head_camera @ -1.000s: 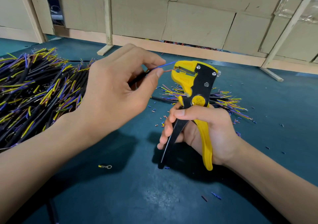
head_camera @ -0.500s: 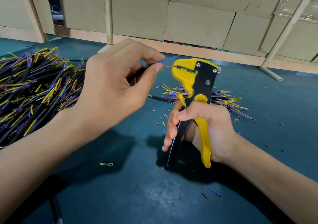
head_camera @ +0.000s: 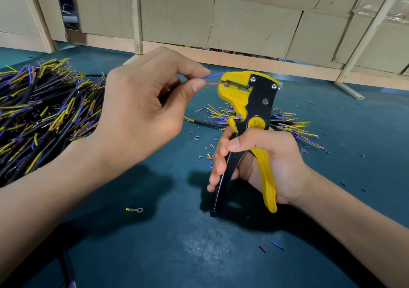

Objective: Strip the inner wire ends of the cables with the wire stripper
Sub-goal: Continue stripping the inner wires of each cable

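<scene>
My left hand (head_camera: 141,110) pinches a cable between thumb and forefinger; its blue inner wire (head_camera: 213,75) sticks out past the fingertips and a red inner wire (head_camera: 212,84) reaches into the jaws of the wire stripper. The yellow and black wire stripper (head_camera: 252,101) stands upright, jaws to the left. My right hand (head_camera: 261,161) grips its two handles, fingers round the black one, palm against the yellow one. The rest of the held cable is hidden behind my left hand.
A big heap of black cables with yellow, blue and purple ends (head_camera: 42,110) lies left on the dark green table (head_camera: 177,254). A smaller pile of cables (head_camera: 287,123) lies behind the stripper. Insulation scraps (head_camera: 205,152) and a ring terminal (head_camera: 134,210) are scattered. Cardboard boxes (head_camera: 254,22) stand behind.
The stripper's handles have come closer together in my right hand, and the tool has shifted slightly up and toward the wire. My left hand still holds the cable at the jaws.
</scene>
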A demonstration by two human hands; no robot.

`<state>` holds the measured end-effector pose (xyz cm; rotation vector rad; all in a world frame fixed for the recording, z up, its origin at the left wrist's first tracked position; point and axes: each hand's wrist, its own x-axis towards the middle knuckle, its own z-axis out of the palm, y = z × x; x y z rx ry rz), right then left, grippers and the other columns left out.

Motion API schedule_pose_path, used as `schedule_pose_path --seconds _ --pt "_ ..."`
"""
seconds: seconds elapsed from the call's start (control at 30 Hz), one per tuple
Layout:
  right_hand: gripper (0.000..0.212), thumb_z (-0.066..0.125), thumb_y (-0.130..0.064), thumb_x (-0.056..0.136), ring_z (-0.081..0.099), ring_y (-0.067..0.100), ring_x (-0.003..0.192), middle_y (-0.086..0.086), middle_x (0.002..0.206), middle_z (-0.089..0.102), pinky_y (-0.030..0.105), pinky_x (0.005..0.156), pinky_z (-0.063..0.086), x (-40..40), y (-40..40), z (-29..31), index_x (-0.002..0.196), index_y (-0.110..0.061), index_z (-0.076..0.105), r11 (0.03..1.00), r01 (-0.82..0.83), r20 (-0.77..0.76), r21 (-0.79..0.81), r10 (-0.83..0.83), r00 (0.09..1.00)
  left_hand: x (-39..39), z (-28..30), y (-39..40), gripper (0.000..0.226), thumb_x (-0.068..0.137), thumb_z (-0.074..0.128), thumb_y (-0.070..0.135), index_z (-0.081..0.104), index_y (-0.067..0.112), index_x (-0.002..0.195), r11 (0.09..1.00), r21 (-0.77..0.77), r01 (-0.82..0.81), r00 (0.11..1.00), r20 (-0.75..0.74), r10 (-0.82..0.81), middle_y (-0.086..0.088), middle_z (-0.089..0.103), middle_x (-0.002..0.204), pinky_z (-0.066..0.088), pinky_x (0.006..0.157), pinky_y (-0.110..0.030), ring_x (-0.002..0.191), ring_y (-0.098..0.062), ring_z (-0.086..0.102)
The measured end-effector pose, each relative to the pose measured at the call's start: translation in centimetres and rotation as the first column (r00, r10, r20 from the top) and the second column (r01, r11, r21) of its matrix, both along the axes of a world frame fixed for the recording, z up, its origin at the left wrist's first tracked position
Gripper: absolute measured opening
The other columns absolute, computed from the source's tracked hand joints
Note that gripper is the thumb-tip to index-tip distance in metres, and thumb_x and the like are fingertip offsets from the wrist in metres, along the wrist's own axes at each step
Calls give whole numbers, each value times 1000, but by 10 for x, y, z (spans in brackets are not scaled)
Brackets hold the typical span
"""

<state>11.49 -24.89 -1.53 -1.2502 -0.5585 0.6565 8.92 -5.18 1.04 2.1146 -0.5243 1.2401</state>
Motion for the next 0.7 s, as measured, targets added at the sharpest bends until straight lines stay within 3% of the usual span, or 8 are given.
schedule_pose_path --seconds 0.33,0.4,0.5,0.7 --pt "13 51 -7 76 65 36 59 20 64 61 49 63 58 -1 0 2 70 -4 62 1000 -13 16 -1 13 1000 1 0 1 10 98 66 18 72 15 105 999 27 -30 1000 6 29 26 51 75 31 65 -11 61 9 47" --pt "13 50 -6 76 64 36 58 20 64 61 49 62 58 -1 1 2 70 -4 62 1000 -17 21 -2 17 1000 1 -1 0 12 99 65 22 69 17 109 1000 -5 12 1000 -13 -12 25 58 83 34 66 -12 63 5 52" --pt "14 50 -6 75 64 36 57 20 62 60 48 61 58 -1 2 3 68 -4 62 1000 -15 28 -8 16 999 2 -1 0 16 99 64 25 59 27 115 996 -40 84 996 -26 -85 17 65 92 40 65 -26 67 -12 59" --pt "14 49 -6 75 64 36 57 20 63 60 49 61 58 -1 2 2 68 -5 62 1000 -16 10 -3 16 1000 1 0 0 21 98 65 22 56 31 115 994 -55 99 995 -28 -101 14 66 91 40 62 -25 65 -13 59"
